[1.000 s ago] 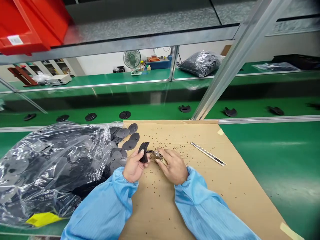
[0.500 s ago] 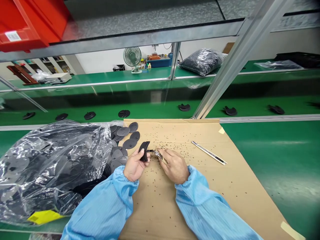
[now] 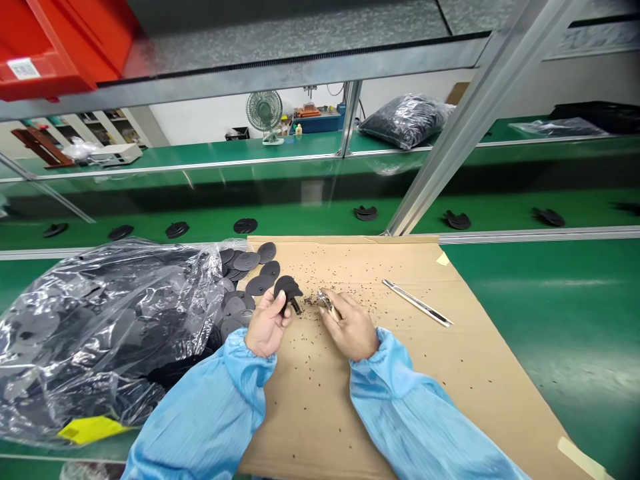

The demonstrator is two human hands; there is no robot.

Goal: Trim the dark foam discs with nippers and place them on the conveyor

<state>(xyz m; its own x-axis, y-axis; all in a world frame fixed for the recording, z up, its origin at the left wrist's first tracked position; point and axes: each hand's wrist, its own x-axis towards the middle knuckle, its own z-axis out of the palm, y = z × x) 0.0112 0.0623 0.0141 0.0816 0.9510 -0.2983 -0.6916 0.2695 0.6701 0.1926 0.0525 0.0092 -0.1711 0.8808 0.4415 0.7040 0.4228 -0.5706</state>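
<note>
My left hand (image 3: 267,327) pinches a black curved plastic part (image 3: 287,287), from which a short dark stub points down and to the right. My right hand (image 3: 350,325) is closed around a small pair of nippers (image 3: 324,299); its silver jaws face the part, apart from it by a small gap. Tiny black scraps (image 3: 313,300) lie scattered over the cardboard sheet (image 3: 400,400) beneath both hands. Loose dark oval discs (image 3: 260,285) are piled just beyond my left hand.
A large clear plastic bag (image 3: 115,320) full of dark discs lies on the left. A slim utility knife (image 3: 418,303) rests on the cardboard at right. Several black parts (image 3: 365,213) sit along the green belt (image 3: 310,223) behind. A slanted metal post (image 3: 450,127) rises at right.
The nippers' jaws have come away from the black part's stub, and the two hands are slightly farther apart. My left hand has turned the part, its stub now angled downward.
</note>
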